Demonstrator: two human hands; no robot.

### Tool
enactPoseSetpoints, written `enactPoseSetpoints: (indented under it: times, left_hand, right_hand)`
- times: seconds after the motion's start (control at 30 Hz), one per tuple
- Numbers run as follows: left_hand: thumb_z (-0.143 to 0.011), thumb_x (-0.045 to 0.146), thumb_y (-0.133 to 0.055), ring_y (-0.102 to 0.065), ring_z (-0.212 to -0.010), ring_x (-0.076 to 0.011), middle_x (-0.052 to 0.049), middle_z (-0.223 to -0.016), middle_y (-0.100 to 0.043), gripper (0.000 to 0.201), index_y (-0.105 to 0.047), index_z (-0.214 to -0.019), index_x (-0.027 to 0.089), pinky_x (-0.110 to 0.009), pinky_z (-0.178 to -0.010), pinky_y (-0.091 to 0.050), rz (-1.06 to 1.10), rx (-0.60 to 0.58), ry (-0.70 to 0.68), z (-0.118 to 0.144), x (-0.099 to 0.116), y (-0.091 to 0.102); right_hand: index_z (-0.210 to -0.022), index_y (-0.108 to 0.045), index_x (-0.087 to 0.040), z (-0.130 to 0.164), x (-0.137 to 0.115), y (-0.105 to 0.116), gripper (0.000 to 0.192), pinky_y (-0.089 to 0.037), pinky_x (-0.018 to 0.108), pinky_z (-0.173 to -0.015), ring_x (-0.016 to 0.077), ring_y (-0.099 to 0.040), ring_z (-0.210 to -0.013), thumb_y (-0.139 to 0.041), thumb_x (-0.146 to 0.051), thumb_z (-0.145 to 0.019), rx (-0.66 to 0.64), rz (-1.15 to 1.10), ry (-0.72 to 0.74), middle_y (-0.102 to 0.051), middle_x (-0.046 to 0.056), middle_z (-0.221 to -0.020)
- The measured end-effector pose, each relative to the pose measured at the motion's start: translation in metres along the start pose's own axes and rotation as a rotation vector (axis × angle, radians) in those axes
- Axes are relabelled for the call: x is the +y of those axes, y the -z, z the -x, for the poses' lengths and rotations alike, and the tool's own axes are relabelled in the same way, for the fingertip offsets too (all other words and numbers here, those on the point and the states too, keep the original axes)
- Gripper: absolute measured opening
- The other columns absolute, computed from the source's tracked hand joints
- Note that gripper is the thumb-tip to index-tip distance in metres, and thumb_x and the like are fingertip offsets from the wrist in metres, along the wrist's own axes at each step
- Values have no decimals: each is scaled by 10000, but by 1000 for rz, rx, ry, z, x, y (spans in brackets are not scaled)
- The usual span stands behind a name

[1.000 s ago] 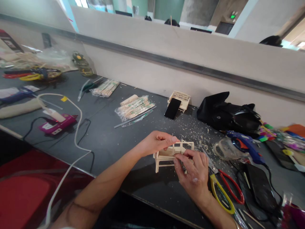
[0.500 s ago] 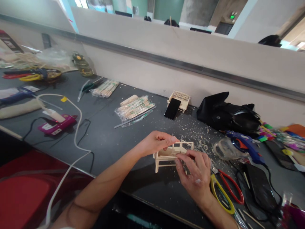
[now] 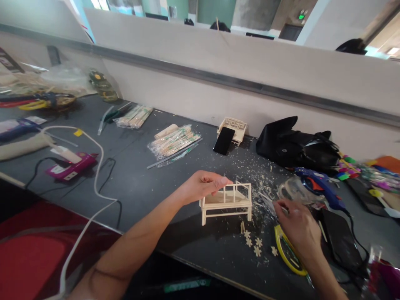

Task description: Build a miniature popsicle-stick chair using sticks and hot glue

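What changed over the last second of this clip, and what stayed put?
The right hand let go of the small wooden bench and moved right, to the scissors beside the blue glue gun. That uncovered small wooden flower pieces on the table. The left hand still grips the bench's back rail, and the bench has not moved. The phone is unchanged.

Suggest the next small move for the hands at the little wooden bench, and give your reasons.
Probably the right hand should close on the cutters it has reached, then return. The left hand steadies the bench by its back rail, and the bench stands on the table. Small flower pieces lie loose just in front of it.
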State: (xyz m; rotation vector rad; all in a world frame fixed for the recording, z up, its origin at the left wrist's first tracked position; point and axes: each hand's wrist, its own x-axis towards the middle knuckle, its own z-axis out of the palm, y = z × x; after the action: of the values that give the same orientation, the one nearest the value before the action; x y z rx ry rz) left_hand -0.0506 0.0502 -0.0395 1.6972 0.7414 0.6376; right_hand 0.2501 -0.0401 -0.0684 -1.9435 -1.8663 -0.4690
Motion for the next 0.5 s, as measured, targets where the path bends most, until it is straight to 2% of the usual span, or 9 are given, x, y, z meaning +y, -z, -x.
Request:
enactPoseSetpoints:
  times: [0.1,0.17,0.2,0.3,0.37,0.5]
  left_hand:
    - [-940,597,-439,-545,-609,-157,16,-509,-442,532,-735,-978,157,-251,-546,-399,-10,-2,-1,-1,-1,0]
    - [-940,591,-441,-506,-565,-136,25,-511,-432,524,-733,-987,157,-250,-541,-393,-10,-7,-1,-1,-1,0]
    - [-939,589,-444,-481,-541,-125,30,-512,-429,520,-733,-988,159,-249,-537,-391,-9,-8,-2,-1,-1,0]
    - [-932,594,-452,-419,-497,-106,40,-509,-416,517,-735,-983,165,-245,-519,-386,-3,-1,-4,-2,-1,0]
    - [-924,608,-455,-396,-484,-101,43,-507,-407,528,-740,-975,166,-241,-506,-378,2,7,-7,-2,-1,0]
    - [-912,638,-453,-389,-476,-101,33,-517,-442,553,-744,-953,170,-236,-485,-358,-12,11,-3,-2,-3,0]
  right_hand:
    - [-821,-737,-206,11,-6,0,515,-445,418,-633,300,-611,-714,-331,-489,-963,4,104,-6,-709,144,-809]
    - [-846,-736,-205,17,-15,7,490,-466,403,-655,285,-631,-742,-352,-482,-970,18,29,13,-709,137,-824]
    - [-818,-724,-212,20,-21,12,472,-480,372,-650,257,-643,-717,-365,-474,-975,-20,-67,38,-707,112,-784]
    - [-734,-672,-243,29,-37,21,400,-488,269,-545,169,-645,-571,-429,-454,-972,-239,-352,100,-692,26,-671]
    - [-750,-668,-252,37,-44,22,341,-503,255,-536,162,-668,-576,-472,-440,-958,-316,-411,121,-709,7,-684]
    - [-849,-688,-235,48,-49,13,306,-544,282,-613,191,-727,-689,-466,-411,-965,-254,-378,161,-755,33,-773]
